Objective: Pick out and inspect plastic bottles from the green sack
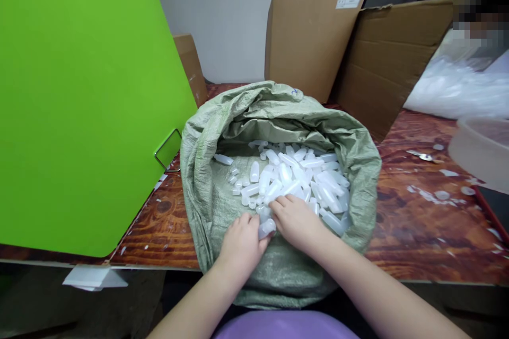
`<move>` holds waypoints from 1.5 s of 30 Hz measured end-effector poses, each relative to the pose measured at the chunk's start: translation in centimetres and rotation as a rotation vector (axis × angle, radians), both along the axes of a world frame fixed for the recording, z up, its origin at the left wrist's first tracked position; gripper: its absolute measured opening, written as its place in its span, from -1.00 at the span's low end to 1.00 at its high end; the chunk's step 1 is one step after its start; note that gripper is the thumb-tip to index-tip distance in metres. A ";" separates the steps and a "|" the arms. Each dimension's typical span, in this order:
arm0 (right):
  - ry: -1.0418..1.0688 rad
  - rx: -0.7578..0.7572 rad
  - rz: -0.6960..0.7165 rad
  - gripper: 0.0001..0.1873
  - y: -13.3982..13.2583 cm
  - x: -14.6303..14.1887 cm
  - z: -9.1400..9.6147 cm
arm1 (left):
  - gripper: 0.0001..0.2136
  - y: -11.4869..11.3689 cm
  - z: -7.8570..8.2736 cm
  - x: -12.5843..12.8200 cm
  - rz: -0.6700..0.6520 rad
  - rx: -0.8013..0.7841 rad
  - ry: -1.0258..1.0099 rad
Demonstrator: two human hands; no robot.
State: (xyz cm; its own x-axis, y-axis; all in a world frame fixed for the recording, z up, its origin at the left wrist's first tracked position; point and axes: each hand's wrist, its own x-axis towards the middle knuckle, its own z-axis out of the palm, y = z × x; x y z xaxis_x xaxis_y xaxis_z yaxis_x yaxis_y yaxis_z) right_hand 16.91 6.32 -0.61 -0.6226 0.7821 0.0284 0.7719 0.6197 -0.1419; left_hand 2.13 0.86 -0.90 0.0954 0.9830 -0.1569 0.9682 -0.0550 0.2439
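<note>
A grey-green woven sack (207,180) stands open on the table edge in front of me, its rim rolled down. Inside lies a heap of several small translucent white plastic bottles (302,175). My left hand (240,243) reaches in at the near edge and is closed around one small bottle (266,228). My right hand (296,220) rests palm down on the heap just beside it, fingers bent among the bottles; what is under the palm is hidden.
A large bright green panel (79,95) leans at the left, with a wire clip (167,151) on its edge. Cardboard boxes (310,32) stand behind the sack. The brown table (417,222) carries plastic scraps, a clear tub (481,151) and a plastic bag (457,85).
</note>
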 end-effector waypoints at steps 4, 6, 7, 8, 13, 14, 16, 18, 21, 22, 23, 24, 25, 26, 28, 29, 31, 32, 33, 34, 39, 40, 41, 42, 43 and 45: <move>-0.004 -0.008 0.034 -0.68 0.2 -0.8 -0.6 | -0.78 -0.1 -0.6 0.2 0.038 -0.013 -0.054; 0.006 -0.020 0.045 -0.65 0.2 -0.7 -0.6 | -0.74 -0.4 -0.7 -0.2 0.040 -0.012 -0.074; 0.007 -0.021 0.045 -0.64 0.2 -0.6 -0.5 | -0.71 -0.6 -0.8 -0.5 0.038 -0.010 -0.082; 0.021 -0.028 0.035 -0.64 0.2 -0.4 -0.4 | -0.68 -0.8 -0.9 -0.8 0.036 -0.003 -0.099; 0.643 -0.265 -0.061 -0.66 -0.9 1.4 0.3 | -0.60 -2.0 -1.2 -2.4 -0.007 0.069 -0.318; 0.792 -0.337 -0.052 -0.67 -1.3 1.7 0.5 | -0.59 -2.3 -1.2 -2.5 -0.032 0.074 -0.373; 0.924 -0.437 -0.013 -0.70 -2.3 2.1 0.6 | -0.58 -2.7 -1.0 -2.7 -0.090 0.081 -0.489; 0.933 -0.487 0.016 -0.73 -3.2 2.3 0.5 | -0.60 -3.1 -0.8 -2.6 -0.137 0.088 -0.618; 0.990 -0.578 0.049 -0.75 -4.0 2.7 0.0 | -0.71 -3.4 -0.1 -2.3 -0.071 0.020 -0.857; 1.027 -0.601 0.055 -0.75 -4.1 2.9 -0.2 | -0.73 -3.5 0.2 -2.2 -0.019 -0.040 -0.942; 1.054 -0.598 0.064 -0.76 -4.2 3.2 -0.3 | -0.73 -3.4 0.4 -2.2 0.036 -0.121 -1.021; 1.064 -0.566 0.078 -0.77 -4.2 3.4 -0.4 | -0.69 -3.4 0.7 -2.2 0.078 -0.215 -1.094; 1.059 -0.508 0.102 -0.80 -4.3 3.7 -0.4 | -0.64 -3.2 0.9 -2.2 0.098 -0.319 -1.158; 1.036 -0.441 0.140 -0.82 -4.4 4.0 -0.3 | -0.60 -3.0 1.1 -2.4 0.096 -0.425 -1.214; 0.940 -0.333 0.252 -0.85 -4.6 4.5 0.4 | -0.56 -2.6 1.1 -2.9 0.075 -0.633 -1.311; 0.875 -0.305 0.310 -0.84 -4.9 4.8 0.8 | -0.57 -2.3 1.1 -3.1 0.070 -0.741 -1.357; 0.753 -0.266 0.410 -0.76 -5.4 5.2 1.8 | -0.59 -1.9 0.7 -3.6 0.075 -0.964 -1.433; 0.706 -0.254 0.445 -0.72 -5.6 5.3 2.2 | -0.59 -1.8 0.4 -3.8 0.073 -1.074 -1.456; 0.679 -0.253 0.472 -0.69 -5.8 5.4 2.6 | -0.59 -1.7 0.2 -4.0 0.060 -1.171 -1.469; 0.669 -0.265 0.491 -0.68 -6.0 5.5 2.9 | -0.59 -1.6 -0.1 -4.1 0.038 -1.239 -1.473; 0.684 -0.250 0.479 -0.75 -6.5 5.7 3.1 | -0.60 -1.3 -0.3 -3.9 -0.017 -1.282 -1.485; 0.657 -0.171 0.488 -0.75 -6.6 5.7 3.1 | -0.60 -1.3 -0.2 -3.9 -0.016 -1.278 -1.487; 0.620 -0.086 0.507 -0.73 -6.7 5.8 3.1 | -0.60 -1.3 -0.1 -3.9 -0.018 -1.277 -1.486; 0.583 -0.008 0.526 -0.72 -6.9 5.9 3.1 | -0.60 -1.3 0.0 -3.9 -0.020 -1.278 -1.483; 0.559 0.045 0.536 -0.72 -7.0 5.9 3.1 | -0.60 -1.3 0.1 -3.9 -0.023 -1.282 -1.475; 0.572 0.058 0.542 -0.73 -7.0 5.9 3.3 | -0.62 -1.2 0.3 -3.9 -0.030 -1.298 -1.459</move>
